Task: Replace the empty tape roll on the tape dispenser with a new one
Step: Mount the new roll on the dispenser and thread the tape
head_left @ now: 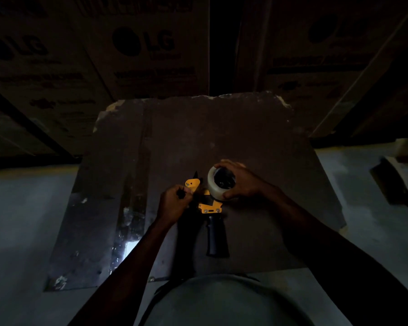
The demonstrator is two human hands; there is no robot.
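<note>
A yellow tape dispenser [209, 207] with a black handle lies on a dark board [222, 137], handle pointing toward me. A clear tape roll [213, 184] sits on the dispenser's hub at its upper right. My right hand [240, 182] wraps around the roll from the right, fingers over its top and thumb under it. My left hand [172, 203] is closed at the dispenser's front end, pinching a small dark part beside the yellow flap [192, 183]. What exactly the left fingers hold is too dark to tell.
The board rests on a grey floor [21, 220], with shiny tape strips [130, 208] along its left side. Large printed cardboard boxes [146, 50] stand behind it. More cardboard [398, 184] lies at the right edge. The scene is very dim.
</note>
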